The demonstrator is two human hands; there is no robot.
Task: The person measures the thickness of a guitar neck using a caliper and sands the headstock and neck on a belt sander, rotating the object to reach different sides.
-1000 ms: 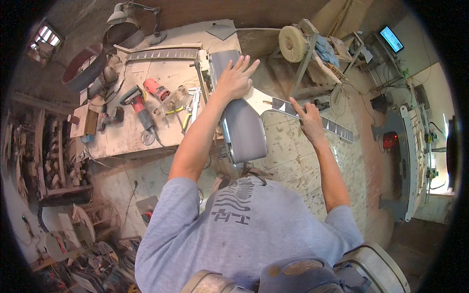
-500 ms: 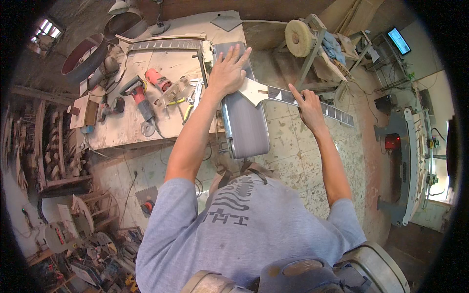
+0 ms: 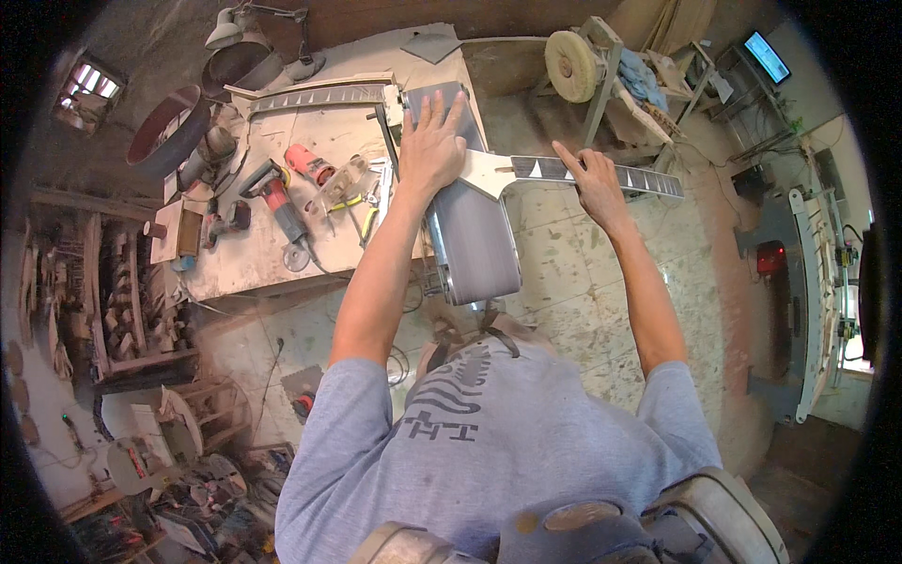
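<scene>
A guitar neck lies across a belt sander, its pale, unpainted headstock over the grey belt. My left hand rests on the headstock with its fingers stretched flat and pointing away from me. Out to the right, my right hand grips the neck partway along. Its index finger is extended over the dark fretboard with pale triangular inlays; the other fingers curl round the edge. The headstock's underside, against the belt, is hidden.
Left of the sander, a wooden workbench carries a red-and-grey angle grinder, another red power tool, yellow-handled pliers and a second fretted neck. A round buffing wheel stands beyond, at right.
The neck's free end has swung away from me, so the neck lies more nearly level across the view. My right hand moved with it. My left hand's fingers have drawn closer together.
</scene>
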